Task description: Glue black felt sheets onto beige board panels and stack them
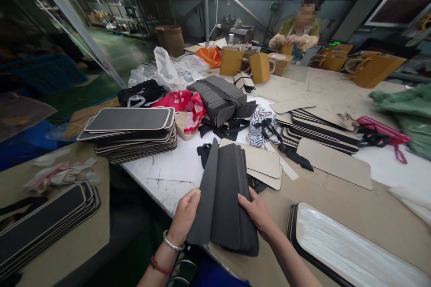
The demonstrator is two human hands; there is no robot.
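Note:
A bundle of dark grey, round-cornered sheets (229, 202) stands tilted at the table's near edge, between my hands. My left hand (184, 215), with a silver bangle and a red bracelet on the wrist, grips the leftmost sheet (206, 204), which leans apart from the others at the bottom. Along the bundle's right side, my right hand (257, 210) is closed on the sheets, thumb on the front face. Behind the bundle lie beige boards (262, 159) with rounded corners and some black straps (204, 153).
Stacked dark panels with beige rims (129, 120) lie at the left. A stack topped by a whitish, streaked board (350, 242) is near right. More boards (319, 130), a strapped grey bundle (218, 96) and yellow cases (231, 60) are farther back. A person (299, 29) works across the table.

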